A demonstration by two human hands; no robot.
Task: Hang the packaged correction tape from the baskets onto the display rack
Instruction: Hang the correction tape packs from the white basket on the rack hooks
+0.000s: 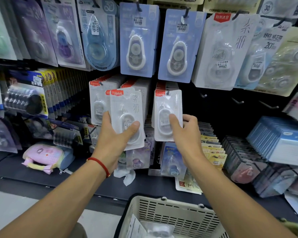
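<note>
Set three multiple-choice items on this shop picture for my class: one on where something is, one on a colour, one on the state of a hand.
1. Where is the beige basket?
A. On the top hooks
B. At the bottom of the view, between the forearms
C. On the pink pouch

2. What colour is the band on the left wrist?
A. Red
B. Green
C. Black

3. What is the right hand doing?
A. Hanging open and holding nothing
B. Resting in the basket
C. Gripping a white correction tape pack at a hook

Answers:
1 B, the basket's rim sits at the bottom edge, below both hands.
2 A, a red cord circles the wrist below the left hand, which holds its own packs.
3 C, its thumb presses the pack's front and its fingers curl behind, with the pack's top at a hook.
</note>
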